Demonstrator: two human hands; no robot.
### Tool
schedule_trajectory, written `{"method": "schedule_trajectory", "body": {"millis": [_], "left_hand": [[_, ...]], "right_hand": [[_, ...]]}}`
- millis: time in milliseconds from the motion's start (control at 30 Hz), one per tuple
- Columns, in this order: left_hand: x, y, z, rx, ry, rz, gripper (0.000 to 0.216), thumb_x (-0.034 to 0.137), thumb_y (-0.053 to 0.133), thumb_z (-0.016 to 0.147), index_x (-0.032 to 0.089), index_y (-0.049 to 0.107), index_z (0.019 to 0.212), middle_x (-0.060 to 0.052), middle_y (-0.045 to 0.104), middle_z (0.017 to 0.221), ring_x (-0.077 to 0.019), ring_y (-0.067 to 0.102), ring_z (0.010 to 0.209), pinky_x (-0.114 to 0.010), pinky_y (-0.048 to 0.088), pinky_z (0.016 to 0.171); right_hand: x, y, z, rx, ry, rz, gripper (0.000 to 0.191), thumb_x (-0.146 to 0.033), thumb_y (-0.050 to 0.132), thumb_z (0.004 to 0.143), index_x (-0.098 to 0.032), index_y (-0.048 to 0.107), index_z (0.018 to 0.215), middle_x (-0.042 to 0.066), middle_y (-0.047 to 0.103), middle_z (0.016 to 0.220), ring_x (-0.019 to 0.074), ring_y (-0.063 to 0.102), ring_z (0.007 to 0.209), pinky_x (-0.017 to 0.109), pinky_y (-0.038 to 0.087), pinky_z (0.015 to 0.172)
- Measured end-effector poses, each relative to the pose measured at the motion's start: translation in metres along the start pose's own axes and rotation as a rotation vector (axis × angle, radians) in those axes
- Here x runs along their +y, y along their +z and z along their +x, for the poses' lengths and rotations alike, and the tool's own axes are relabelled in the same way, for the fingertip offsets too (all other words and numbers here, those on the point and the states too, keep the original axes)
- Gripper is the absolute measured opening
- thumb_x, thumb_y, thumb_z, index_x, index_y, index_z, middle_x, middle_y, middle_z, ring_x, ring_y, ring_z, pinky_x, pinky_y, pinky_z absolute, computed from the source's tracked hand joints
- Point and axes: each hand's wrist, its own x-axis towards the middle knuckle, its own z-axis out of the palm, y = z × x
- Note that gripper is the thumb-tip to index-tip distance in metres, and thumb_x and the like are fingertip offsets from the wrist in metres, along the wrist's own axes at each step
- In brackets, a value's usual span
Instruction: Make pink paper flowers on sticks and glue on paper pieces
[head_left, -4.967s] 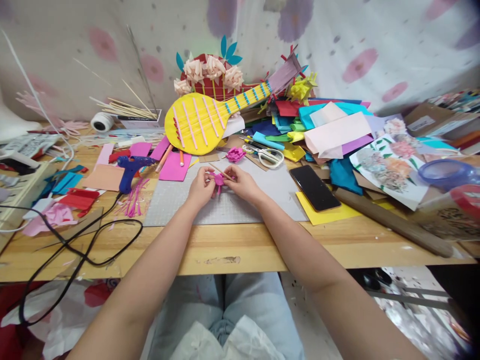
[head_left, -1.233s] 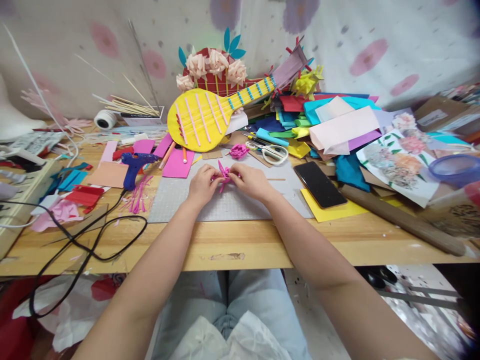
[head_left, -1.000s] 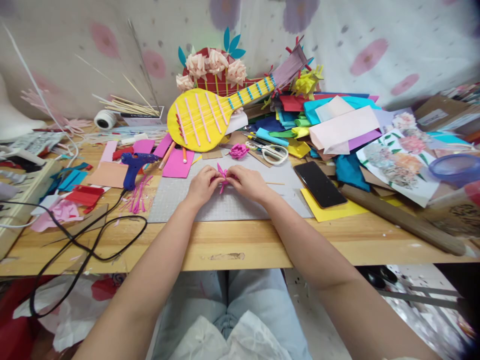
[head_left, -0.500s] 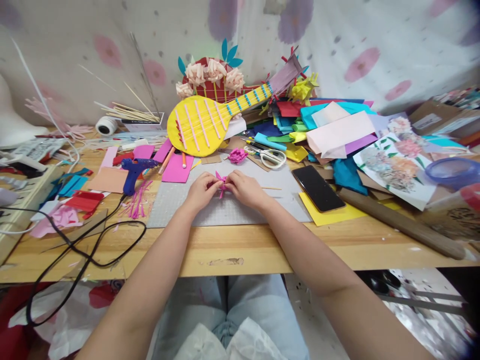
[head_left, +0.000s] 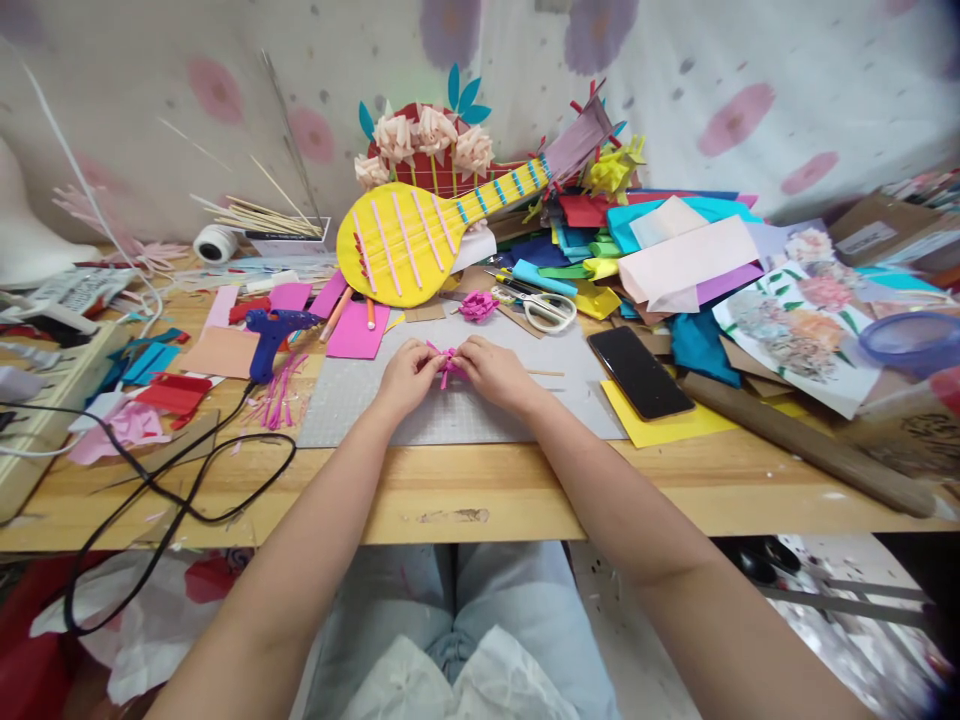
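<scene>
Between the fingertips of both hands is a small magenta paper flower (head_left: 448, 368) with narrow strips sticking out. My left hand (head_left: 409, 378) pinches it from the left, and my right hand (head_left: 491, 372) grips it from the right; fingers partly cover it. A thin wooden stick (head_left: 545, 373) shows beyond my right hand, and whether it joins the flower I cannot tell. Both hands are over a grey cutting mat (head_left: 352, 410). Just behind them lies a fuller magenta paper flower (head_left: 478, 306), beside white-handled scissors (head_left: 550, 312).
A blue glue gun (head_left: 268, 340) stands left, its black cord (head_left: 187, 515) looping over the table edge. A yellow paper lute (head_left: 397, 245) leans at the back. To the right are a phone (head_left: 637, 372) on yellow paper, a wooden rod (head_left: 810, 445) and piled coloured paper (head_left: 686, 255).
The magenta flower has turned slightly between my fingers, its strips now pointing differently. My hands stay in nearly the same spot, and the camera view has shifted a little.
</scene>
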Motion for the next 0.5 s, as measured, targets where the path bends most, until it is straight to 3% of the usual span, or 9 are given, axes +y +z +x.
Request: {"method": "schedule_trajectory", "body": {"millis": [333,500], "left_hand": [[-0.0005,-0.0016,0.0005,0.007,-0.011,-0.014,0.017,0.028,0.054,0.078,0.018,0.062,0.067,-0.001,0.053,0.073,-0.0121,0.051,0.074,-0.026,0.042,0.068],[0.0001,-0.0004,0.0000,0.018,-0.041,-0.033,0.017,0.033,0.058,0.074,0.018,0.064,0.071,-0.001,0.054,0.071,-0.0105,0.049,0.065,-0.025,0.041,0.061]], "right_hand": [[0.0037,0.0026,-0.0004,0.053,-0.010,0.055,0.022,-0.031,0.040,0.089,-0.018,0.057,0.090,0.005,0.057,0.095,0.0145,0.052,0.084,0.024,0.034,0.070],[0.0031,0.0049,0.0002,0.067,-0.010,0.079,0.023,-0.028,0.037,0.090,-0.017,0.056,0.091,0.006,0.057,0.095,0.0147,0.051,0.085,0.024,0.035,0.072]]}}
